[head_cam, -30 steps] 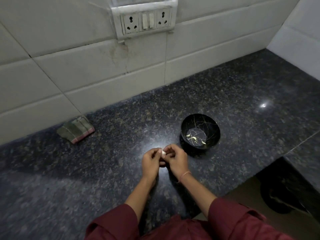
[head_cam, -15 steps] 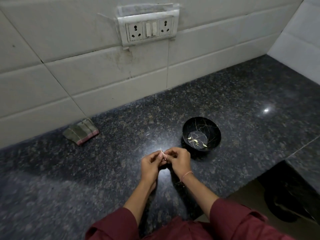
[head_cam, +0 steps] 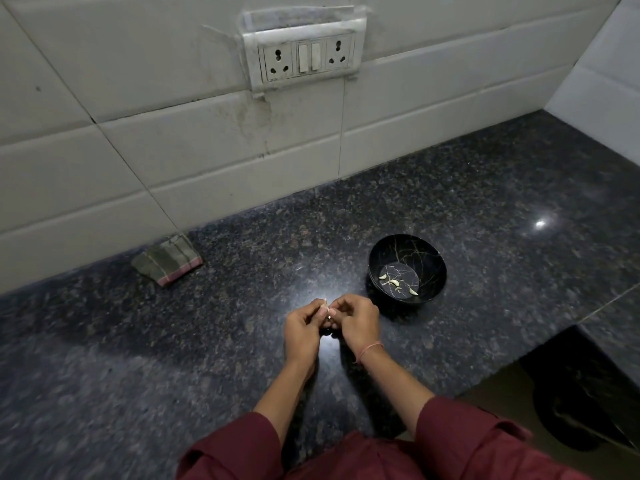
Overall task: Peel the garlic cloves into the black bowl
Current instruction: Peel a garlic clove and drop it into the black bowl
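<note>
pinching small pale garlic clove (head_cam: 327,310) between fingertips: left hand (head_cam: 303,329) and right hand (head_cam: 358,323) meet above near-middle of counter (head_cam: 207,341), fingers of both curled in around clove. clove mostly hidden, how much skin is left cannot tell. black bowl (head_cam: 434,271) stands on counter just right of hands and slightly farther, apart from them; few pale pieces (head_cam: 394,282) lie on its bottom. folded cloth (head_cam: 168,259) far left, against tiled wall (head_cam: 138,150).

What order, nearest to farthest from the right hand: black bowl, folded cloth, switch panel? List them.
1. black bowl, just right of the right hand.
2. folded cloth, far left by the wall.
3. switch panel, up on the tiled wall.
</note>
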